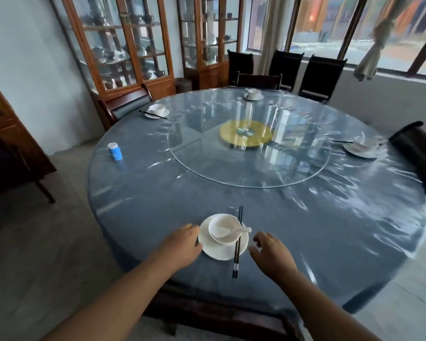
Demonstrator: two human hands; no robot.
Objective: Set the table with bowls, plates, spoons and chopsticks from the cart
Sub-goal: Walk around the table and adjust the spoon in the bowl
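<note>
On the near edge of the round table (158,198) stands a white plate (208,247) with a white bowl (228,223) on it. A white spoon (225,231) lies in the bowl, handle to the right. Black chopsticks (238,242) lie across the plate's right side, pointing away from me. My left hand (182,244) touches the plate's left rim with relaxed fingers. My right hand (272,252) hovers just right of the plate, fingers loosely curled, holding nothing. Three more settings stand at the far left (157,110), the far side (253,94) and the right (363,146).
A glass turntable (207,153) with a yellow centre fills the table's middle. A small blue and white jar (115,150) stands on the left part. Dark chairs ring the table; one (421,153) is at the right. Glass cabinets stand behind, windows at the back right.
</note>
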